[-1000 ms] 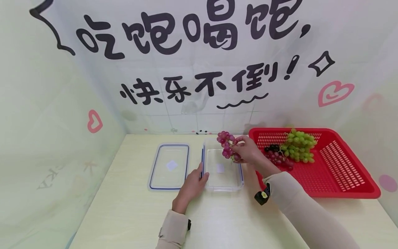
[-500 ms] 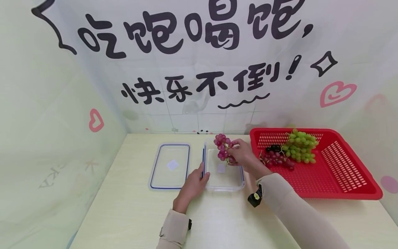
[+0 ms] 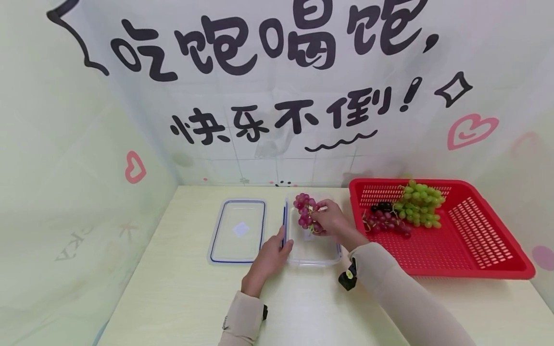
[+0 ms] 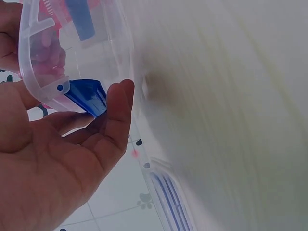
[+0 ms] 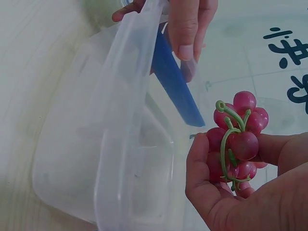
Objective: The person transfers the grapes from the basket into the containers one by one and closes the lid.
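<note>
A bunch of red grapes [image 3: 304,211] is pinched between the fingers and thumb of my right hand [image 3: 334,222], over a clear plastic food container [image 3: 315,263]. The right wrist view shows the bunch's green stem [image 5: 223,149] facing that camera. My left hand [image 3: 269,259] holds the container's left side, its fingers around a folded-down blue latch [image 4: 89,95]. To the left of the container lies its clear lid [image 3: 230,240] with a blue seal, flat on the table.
A red perforated basket [image 3: 437,254] stands at the right, holding green grapes [image 3: 419,202], more red grapes [image 3: 386,222] and some dark grapes [image 3: 382,206]. A printed curtain [image 3: 216,168] hangs behind the pale wooden table [image 3: 173,288].
My right hand has moved left and lower with the red grapes, from the container's right side to over its middle. My left hand keeps its place at the container.
</note>
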